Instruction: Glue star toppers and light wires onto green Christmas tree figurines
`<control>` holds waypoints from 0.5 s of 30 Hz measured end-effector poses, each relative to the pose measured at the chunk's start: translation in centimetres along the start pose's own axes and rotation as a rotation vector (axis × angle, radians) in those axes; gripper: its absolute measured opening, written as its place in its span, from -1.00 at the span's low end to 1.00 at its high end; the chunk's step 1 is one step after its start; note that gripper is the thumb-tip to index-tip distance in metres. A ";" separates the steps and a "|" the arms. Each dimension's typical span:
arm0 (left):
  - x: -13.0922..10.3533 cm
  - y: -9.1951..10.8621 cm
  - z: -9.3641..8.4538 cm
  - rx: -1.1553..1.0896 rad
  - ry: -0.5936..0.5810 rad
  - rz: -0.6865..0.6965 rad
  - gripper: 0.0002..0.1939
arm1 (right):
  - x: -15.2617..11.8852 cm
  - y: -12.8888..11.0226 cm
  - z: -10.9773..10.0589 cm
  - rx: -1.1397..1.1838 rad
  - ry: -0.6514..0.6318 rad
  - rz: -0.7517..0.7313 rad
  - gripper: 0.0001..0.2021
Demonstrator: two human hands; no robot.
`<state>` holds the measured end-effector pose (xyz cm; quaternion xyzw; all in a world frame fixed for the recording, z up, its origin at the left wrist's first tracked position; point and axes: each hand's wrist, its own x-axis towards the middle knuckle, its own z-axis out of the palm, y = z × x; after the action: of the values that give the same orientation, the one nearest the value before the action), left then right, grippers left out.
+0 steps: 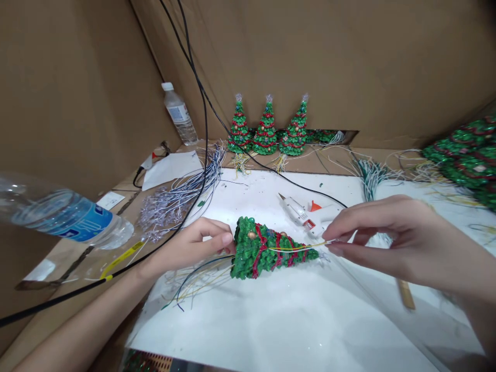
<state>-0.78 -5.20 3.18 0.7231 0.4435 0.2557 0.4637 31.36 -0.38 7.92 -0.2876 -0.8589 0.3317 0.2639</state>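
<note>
A small green Christmas tree ornament [248, 256] with red garlands and gold balls lies on its side, its tip pointing right. My left hand [203, 240] is closed on its base, thumb on top and the other fingers partly hidden behind. Thin yellow and white wires [289, 249] run along the tree from its middle past the tip. Thumb and forefinger of my right hand [391, 243] pinch their far ends. A clear star [324, 257] sits at the tip, just below these fingertips. Loose wires [197, 284] trail from the base toward the lower left.
Behind the tree lies a white glue gun [300, 212]. Three finished-looking trees [267, 129] stand along the cardboard wall. Bundled wires [209, 168] with clear stars lie at left, near a tipped water bottle [70, 214]. A black cable [205, 103] hangs across the workspace. More trees [473, 155] are piled right.
</note>
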 end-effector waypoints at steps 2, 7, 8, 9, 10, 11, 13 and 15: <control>0.1 -0.1 0.0 -0.014 -0.003 -0.051 -0.46 | 0.0 0.0 0.0 0.002 -0.018 0.000 -0.92; 0.3 -0.3 0.0 0.038 0.016 -0.166 -0.58 | 0.4 -0.4 1.2 0.034 -0.008 -0.028 -0.88; 0.3 -0.4 0.0 0.068 0.019 -0.175 -0.64 | 0.6 -0.4 1.6 0.038 -0.013 -0.048 -0.87; 0.2 -0.4 0.0 0.100 0.022 -0.179 -0.70 | 0.7 -0.4 2.1 0.041 -0.021 -0.070 -0.86; 0.2 -0.4 -0.1 0.132 0.025 -0.177 -0.77 | 0.8 -0.4 2.6 0.043 -0.031 -0.091 -0.85; 0.1 -0.4 -0.1 0.163 0.022 -0.171 -0.83 | 0.9 -0.4 3.2 0.045 -0.039 -0.110 -0.85; -0.1 -0.4 -0.2 0.214 -0.009 -0.166 -0.87 | 1.1 -0.1 4.3 0.046 -0.048 -0.142 -0.85; -0.3 -0.2 -0.1 0.271 -0.066 -0.174 -0.83 | 1.2 0.4 5.4 0.051 -0.050 -0.158 -0.84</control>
<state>-1.10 -5.35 3.08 0.7461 0.5193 0.1285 0.3965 27.17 -1.62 4.47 -0.2039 -0.8763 0.3389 0.2750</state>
